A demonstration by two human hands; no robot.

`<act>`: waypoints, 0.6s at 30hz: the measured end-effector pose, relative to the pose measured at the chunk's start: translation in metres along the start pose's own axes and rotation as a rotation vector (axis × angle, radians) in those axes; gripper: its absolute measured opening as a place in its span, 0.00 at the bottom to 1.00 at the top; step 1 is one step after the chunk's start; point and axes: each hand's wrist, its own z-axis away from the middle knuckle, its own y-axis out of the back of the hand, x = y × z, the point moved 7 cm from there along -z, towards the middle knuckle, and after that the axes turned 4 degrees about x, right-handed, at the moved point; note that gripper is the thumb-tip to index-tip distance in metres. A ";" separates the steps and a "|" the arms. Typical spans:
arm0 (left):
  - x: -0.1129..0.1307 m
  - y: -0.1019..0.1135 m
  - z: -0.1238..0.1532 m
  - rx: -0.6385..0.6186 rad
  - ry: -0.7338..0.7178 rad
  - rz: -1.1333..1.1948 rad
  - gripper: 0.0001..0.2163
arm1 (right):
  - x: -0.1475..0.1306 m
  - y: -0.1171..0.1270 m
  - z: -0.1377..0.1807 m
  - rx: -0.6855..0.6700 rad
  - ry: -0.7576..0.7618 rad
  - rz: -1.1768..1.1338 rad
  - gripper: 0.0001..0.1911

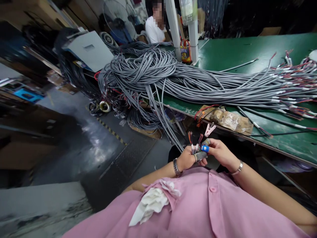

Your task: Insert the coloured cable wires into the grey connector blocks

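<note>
Close to my body, my left hand (187, 158) is closed round the ends of several grey cables (174, 136), whose stripped ends show coloured wires (190, 138) sticking up. Grey tape covers its thumb. My right hand (219, 151) meets it from the other side, thumb and fingers pinched together at the wires, with blue tape on one digit. What lies between the right fingertips is too small to make out. Just above the hands, a pink clothes peg (210, 130) stands at the table edge.
A large bundle of grey cables (146, 67) lies across the green table (247, 49), its stripped ends to the right. A taped cardboard block (231, 120) sits at the near edge. Behind are white posts (194, 39), a fan (119, 21) and a seated person (155, 28).
</note>
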 end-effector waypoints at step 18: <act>-0.015 0.034 -0.001 0.398 -0.065 0.357 0.17 | 0.019 0.011 -0.019 0.191 -0.015 -0.062 0.12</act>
